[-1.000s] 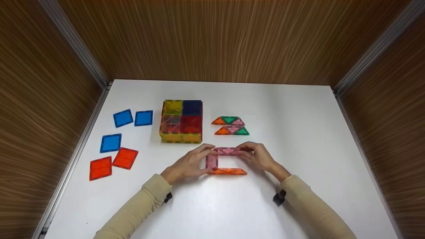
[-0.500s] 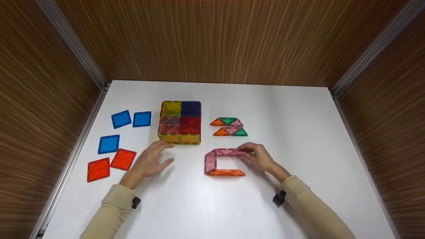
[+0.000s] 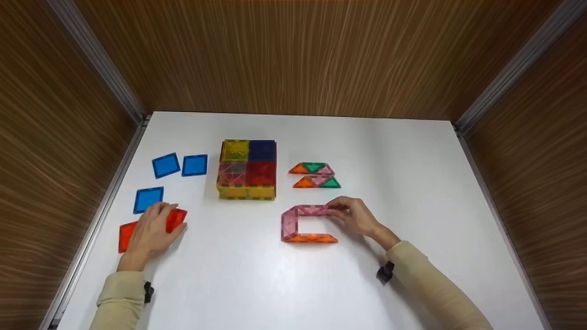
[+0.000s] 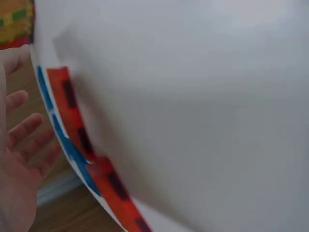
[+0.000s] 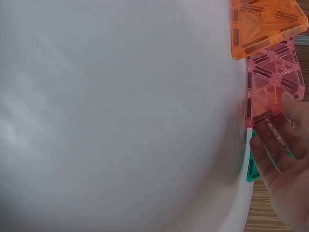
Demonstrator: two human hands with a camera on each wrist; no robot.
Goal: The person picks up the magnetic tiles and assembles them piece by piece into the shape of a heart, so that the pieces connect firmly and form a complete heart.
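Note:
My left hand (image 3: 153, 233) is over two red square magnetic tiles, with its fingers spread above the right-hand red tile (image 3: 175, 221) and its back covering part of the other red tile (image 3: 124, 238). In the left wrist view its fingers stand apart beside the tiles. A pink magnetic tile (image 5: 268, 89) stands on edge, and my right hand (image 3: 355, 215) pinches its right end between thumb and fingers. A second pink tile (image 3: 290, 223) joins it at the left, and an upright orange tile (image 3: 314, 238) runs along the front, making a three-sided frame that faces right.
Behind the frame lie two flat strips of orange, green and pink triangles, a far strip (image 3: 312, 168) and a near strip (image 3: 317, 182). A multicoloured tile box (image 3: 247, 169) stands left of them. Three blue square tiles (image 3: 195, 165) lie at the left. Wood-grain walls (image 3: 293, 55) surround the table.
My left hand has let go of the frame's left side and moved left across the table to the red tiles. The right hand stays at the far pink tile.

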